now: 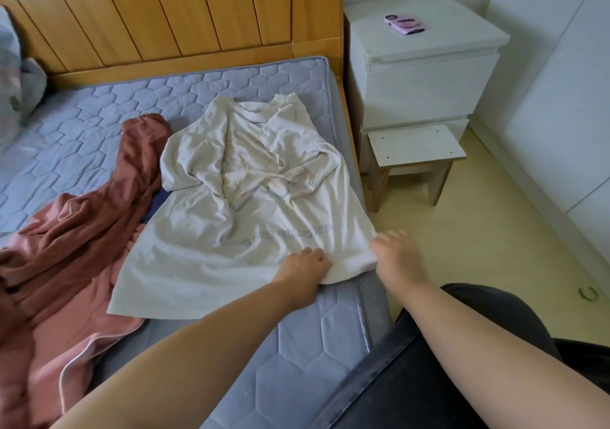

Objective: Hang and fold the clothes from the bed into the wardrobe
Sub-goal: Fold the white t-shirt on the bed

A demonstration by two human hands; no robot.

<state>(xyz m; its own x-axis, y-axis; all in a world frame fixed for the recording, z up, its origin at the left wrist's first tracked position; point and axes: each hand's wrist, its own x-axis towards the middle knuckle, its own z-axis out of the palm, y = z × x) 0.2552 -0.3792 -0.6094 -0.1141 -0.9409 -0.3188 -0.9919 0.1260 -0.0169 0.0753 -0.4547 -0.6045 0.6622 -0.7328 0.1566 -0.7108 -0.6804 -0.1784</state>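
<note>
- The cream T-shirt [251,197] is seen spread front-up on the quilted blue-grey bed [99,105], right side, collar towards the far end, hem towards the near end.
- The shirt is still badly creased through the chest, and one sleeve is folded in over the faded print.
- The hem is taken by the left hand [305,268]: the fingers are curled down onto the cloth, and a bunch of fabric is gathered under them.
- The near right corner of the hem is held by the right hand [397,257], right at the mattress edge. The fingers are closed on the corner, though they are smeared by motion blur.
- The two hands are kept just beside each other along the same hem.
- A rust-pink garment [82,230] is left crumpled to the left, its edge overlapped by the shirt.
- A sliver of navy cloth [158,202] is glimpsed between the two.
- Grey bedding [19,75] is heaped at the far left against the wooden headboard [165,9].
- Past the bed's right side, a white nightstand [425,75] is seen with a phone [404,24] in a pink case lying on top.
- A low stool [416,145] is tucked against the nightstand's front.
- A green hair tie [588,293] is spotted on the pale floor, far right.
</note>
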